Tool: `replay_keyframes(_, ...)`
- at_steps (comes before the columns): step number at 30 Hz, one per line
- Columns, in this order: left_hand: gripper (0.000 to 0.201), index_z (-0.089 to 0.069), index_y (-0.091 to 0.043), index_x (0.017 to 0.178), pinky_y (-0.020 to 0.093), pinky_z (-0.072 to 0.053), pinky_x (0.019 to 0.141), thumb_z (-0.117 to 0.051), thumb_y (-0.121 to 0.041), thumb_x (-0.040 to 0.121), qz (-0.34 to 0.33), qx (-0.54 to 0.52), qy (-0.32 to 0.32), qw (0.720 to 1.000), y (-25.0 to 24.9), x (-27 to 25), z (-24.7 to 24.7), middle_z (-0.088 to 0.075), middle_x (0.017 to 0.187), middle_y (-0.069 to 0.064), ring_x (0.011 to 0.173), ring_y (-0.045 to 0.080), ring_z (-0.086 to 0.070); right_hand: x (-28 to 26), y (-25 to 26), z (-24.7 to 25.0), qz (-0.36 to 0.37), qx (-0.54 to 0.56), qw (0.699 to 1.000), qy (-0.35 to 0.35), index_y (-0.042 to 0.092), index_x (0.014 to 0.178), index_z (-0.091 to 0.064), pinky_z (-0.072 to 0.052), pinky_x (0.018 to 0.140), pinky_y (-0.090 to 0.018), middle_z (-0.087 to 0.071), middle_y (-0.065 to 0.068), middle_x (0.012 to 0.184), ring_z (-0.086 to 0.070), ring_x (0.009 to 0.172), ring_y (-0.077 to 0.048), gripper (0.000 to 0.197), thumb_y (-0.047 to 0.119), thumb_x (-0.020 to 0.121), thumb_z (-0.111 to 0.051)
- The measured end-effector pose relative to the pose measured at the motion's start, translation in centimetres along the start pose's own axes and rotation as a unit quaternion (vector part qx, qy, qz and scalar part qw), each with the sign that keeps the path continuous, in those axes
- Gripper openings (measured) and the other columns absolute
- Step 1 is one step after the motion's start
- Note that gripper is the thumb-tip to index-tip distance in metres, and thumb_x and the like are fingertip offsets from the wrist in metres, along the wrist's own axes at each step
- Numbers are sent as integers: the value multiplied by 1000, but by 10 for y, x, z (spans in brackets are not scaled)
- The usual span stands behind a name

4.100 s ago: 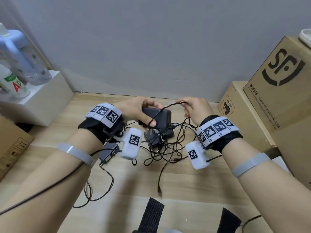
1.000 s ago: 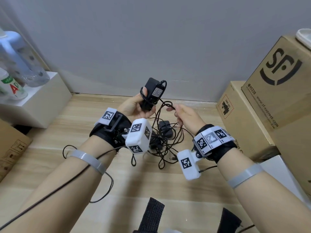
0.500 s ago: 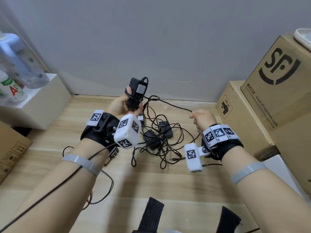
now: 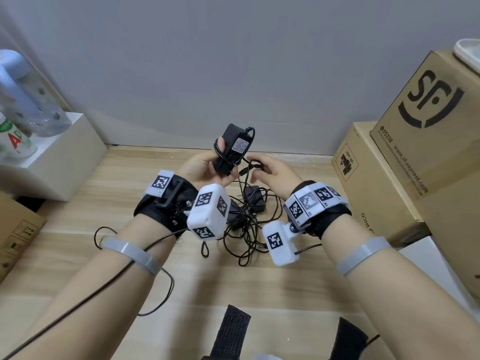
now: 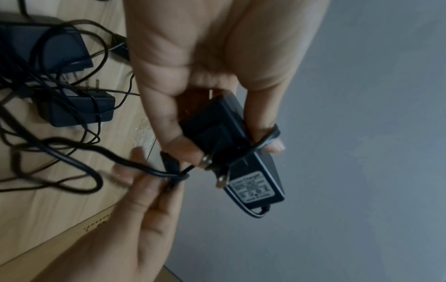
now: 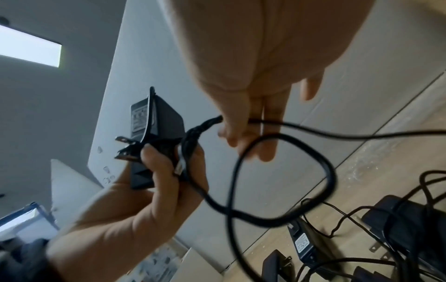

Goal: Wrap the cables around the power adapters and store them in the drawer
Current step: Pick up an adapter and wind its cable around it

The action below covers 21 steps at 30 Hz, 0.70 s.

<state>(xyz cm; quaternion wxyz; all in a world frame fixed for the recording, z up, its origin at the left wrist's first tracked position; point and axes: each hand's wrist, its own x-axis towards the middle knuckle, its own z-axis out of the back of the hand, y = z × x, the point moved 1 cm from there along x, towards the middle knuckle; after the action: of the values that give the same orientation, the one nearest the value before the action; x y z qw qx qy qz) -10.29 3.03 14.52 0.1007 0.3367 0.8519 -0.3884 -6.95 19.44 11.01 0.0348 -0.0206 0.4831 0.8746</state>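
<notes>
My left hand grips a black power adapter upright above the wooden floor, label facing me, prongs showing by the thumb. A few turns of its black cable lie round the body and over one finger. My right hand is close beside it on the right and pinches the loose cable between thumb and fingers, with a loop hanging below. In the right wrist view the adapter sits left of my right hand.
A tangle of several other black adapters and thin cables lies on the floor under my hands. Stacked cardboard boxes stand at the right. A white box with bottles stands at the left. Grey wall behind.
My right hand, stretched out to the right with the cable half a second ago, has swung back in next to the adapter. The left hand still holds the adapter raised.
</notes>
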Motion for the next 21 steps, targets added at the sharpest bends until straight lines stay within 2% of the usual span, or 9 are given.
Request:
replay_keyframes(2, 32, -62, -2, 85, 24, -56, 54, -62, -28, 67, -7, -6, -15, 1000, -2, -1, 2, -65, 72, 8, 68, 17, -59, -4, 1, 3, -25, 87, 996, -29, 21, 101, -63, -50, 82, -28, -52, 4, 60, -58, 69, -16, 20, 12, 94, -45)
replay_keyframes(5, 30, -64, -2, 84, 25, -56, 52, -67, -25, 65, -10, -9, -15, 1000, -5, -5, 7, -65, 72, 10, 65, 18, -60, -9, -18, 12, -130, 99, 984, -70, 6, 99, -65, -50, 52, -19, -46, 0, 56, -52, 44, -12, 21, 9, 95, -45)
replay_keyframes(7, 45, -61, -2, 92, 27, -57, 55, -77, -23, 56, -18, -23, -4, 1000, -11, -7, 13, -67, 77, 12, 68, 19, -61, -10, -39, 19, -246, 104, 958, -107, -4, 101, -64, -46, 39, -20, -49, -3, 58, -48, 34, -11, 22, 5, 93, -46)
replay_keyframes(8, 53, -61, -1, 95, 29, -57, 57, -80, -22, 50, -22, -38, 2, 999, -15, -7, 16, -67, 79, 12, 70, 20, -61, -11, -47, 22, -293, 94, 944, -120, -6, 101, -64, -51, 44, -25, -51, -7, 59, -50, 37, -15, 22, 3, 91, -47)
replay_keyframes(10, 60, -61, 0, 95, 30, -57, 57, -85, -21, 44, -29, -51, 3, 998, -23, -6, 20, -66, 81, 13, 71, 20, -61, -14, -59, 25, -328, 24, 940, -96, -3, 108, -63, -56, 76, -39, -61, -15, 75, -61, 62, -27, 23, 2, 90, -50)
replay_keyframes(12, 59, -63, 0, 92, 29, -57, 56, -87, -21, 43, -27, -33, 2, 999, -24, -4, 18, -65, 81, 12, 71, 20, -59, -15, -57, 23, -298, -118, 947, -37, 7, 127, -53, -43, 99, -39, -59, -18, 120, -59, 107, -31, 36, 9, 91, -51)
replay_keyframes(14, 60, -71, 2, 80, 29, -57, 56, -93, -19, 28, -10, -9, 21, 1000, -20, -2, 13, -66, 77, 12, 67, 20, -62, -13, -37, 20, -218, -136, 966, -32, 15, 135, -45, -35, 105, -35, -42, -10, 142, -45, 127, -26, 43, 21, 93, -49)
replay_keyframes(18, 60, -73, 1, 70, 28, -58, 61, -96, -21, 19, 16, 40, 56, 998, -8, 4, 8, -68, 73, 10, 64, 19, -65, -9, 17, 13, -46, 37, 997, -54, 14, 131, -49, -34, 99, -24, -53, -2, 133, -49, 122, -14, 36, 25, 97, -43)
replay_keyframes(21, 47, -73, -2, 72, 27, -58, 57, -93, -24, 36, 16, 81, 56, 995, -3, 6, 3, -68, 75, 9, 61, 18, -65, -6, 45, 7, 5, 171, 985, -20, 2, 123, -50, -43, 86, -12, -57, -5, 113, -55, 96, -6, 34, -4, 90, -45)
